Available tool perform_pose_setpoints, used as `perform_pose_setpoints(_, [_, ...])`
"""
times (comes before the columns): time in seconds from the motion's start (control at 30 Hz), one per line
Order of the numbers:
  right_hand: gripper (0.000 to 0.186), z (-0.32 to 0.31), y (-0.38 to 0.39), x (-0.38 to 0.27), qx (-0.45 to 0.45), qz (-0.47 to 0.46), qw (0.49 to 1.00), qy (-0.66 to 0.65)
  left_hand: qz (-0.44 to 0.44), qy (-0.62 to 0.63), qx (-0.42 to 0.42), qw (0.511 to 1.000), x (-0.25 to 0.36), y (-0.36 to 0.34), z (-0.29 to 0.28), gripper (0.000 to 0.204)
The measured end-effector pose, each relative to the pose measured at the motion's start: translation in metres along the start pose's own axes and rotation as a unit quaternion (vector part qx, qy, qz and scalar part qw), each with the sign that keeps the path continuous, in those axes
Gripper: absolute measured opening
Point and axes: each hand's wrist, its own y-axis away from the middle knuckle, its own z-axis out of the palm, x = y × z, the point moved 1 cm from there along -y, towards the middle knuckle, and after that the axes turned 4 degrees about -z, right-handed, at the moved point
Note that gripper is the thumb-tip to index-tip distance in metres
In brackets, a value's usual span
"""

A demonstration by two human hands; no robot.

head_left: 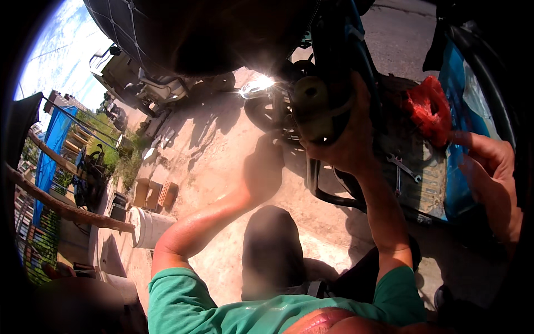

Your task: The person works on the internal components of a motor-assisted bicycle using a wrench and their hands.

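Note:
Before me is a vehicle with a dark, rounded covered part (167,33) overhead. My right hand (347,136) is wrapped around a dark mechanical part, thumb below and fingers up its right side. A pale round disc with a centre hole (310,93) shows on that part, much of which is in shadow. My left hand (267,158) reaches up below a shiny metal piece (258,86) and a dark round part (261,114); blur and glare hide its fingers. Another person's hand (492,178) is at the right, near a red plastic bag (429,108).
Two wrenches (405,168) lie on the vehicle's floor plate (431,186) beside a blue panel (459,183). A curved black bar (334,199) juts out below my right hand. Leftward stand a white bucket (153,227), bricks (167,195) and a wooden pole (72,211).

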Motion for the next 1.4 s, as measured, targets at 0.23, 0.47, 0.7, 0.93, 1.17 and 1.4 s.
perform_pose_setpoints(0.23, [0.137,-0.003,0.000,0.000,-0.026,0.015,0.999,-0.016,0.150,-0.057,0.076,0.984,-0.060,-0.139,0.047,0.038])
perform_pose_setpoints(0.47, [0.135,-0.005,0.003,0.001,-0.023,0.038,0.999,-0.008,0.237,-0.030,0.069,0.969,-0.034,-0.187,0.018,0.039])
perform_pose_setpoints(0.7, [0.128,-0.003,0.005,-0.001,-0.015,0.058,0.998,-0.013,-0.012,-0.056,0.120,0.991,-0.052,-0.171,-0.001,0.034])
perform_pose_setpoints(0.93, [0.095,-0.008,0.003,0.000,-0.067,0.058,0.996,0.029,-0.013,-0.233,0.144,0.962,-0.038,-0.165,-0.033,0.028])
perform_pose_setpoints(1.17, [0.074,-0.001,0.005,-0.008,-0.131,0.088,0.986,-0.057,-0.073,-0.130,0.103,0.983,-0.149,-0.145,-0.052,0.034])
perform_pose_setpoints(1.4, [0.062,-0.007,0.020,0.014,-0.144,0.140,0.975,-0.099,-0.123,0.123,-0.124,0.977,-0.055,-0.007,0.004,0.044])
